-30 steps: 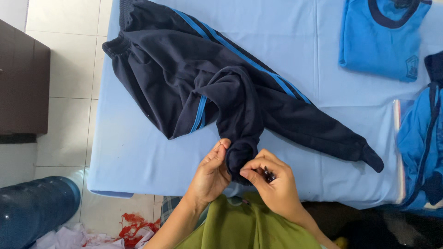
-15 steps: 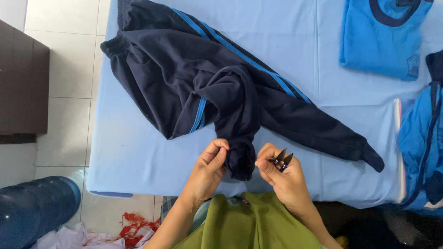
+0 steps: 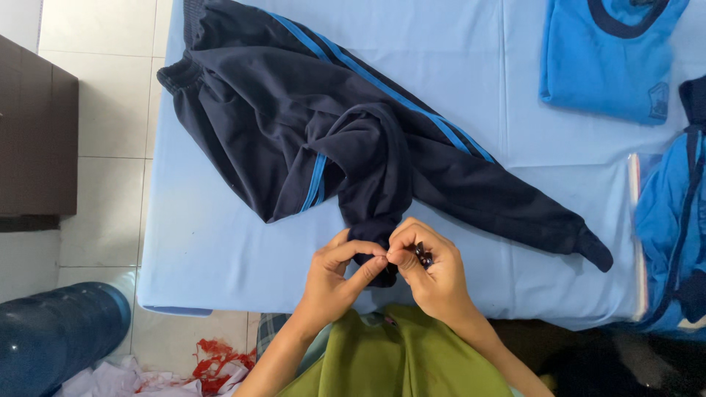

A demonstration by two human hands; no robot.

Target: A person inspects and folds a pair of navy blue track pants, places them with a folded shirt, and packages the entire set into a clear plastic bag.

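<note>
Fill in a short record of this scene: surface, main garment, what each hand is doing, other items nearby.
Surface: table under a light blue cover
Main garment: navy trousers with blue stripes, lying crumpled
Left hand: pinches the cuff
Right hand: pinches the cuff, also holds a small dark tool
Nearby: blue shirt at top right, water bottle on the floor

Change over the last second. The right hand [image 3: 435, 273], which half a second ago had drawn away to the side of the cuff [image 3: 371, 239] with the small dark snips [image 3: 423, 256] showing clear of the cloth, has come back in; its fingertips now meet those of the left hand [image 3: 337, 276] at the cuff's edge. The snips now lie tucked against the right fingers, just beside the pinch. The left thumb and forefinger have closed toward the right hand.
</note>
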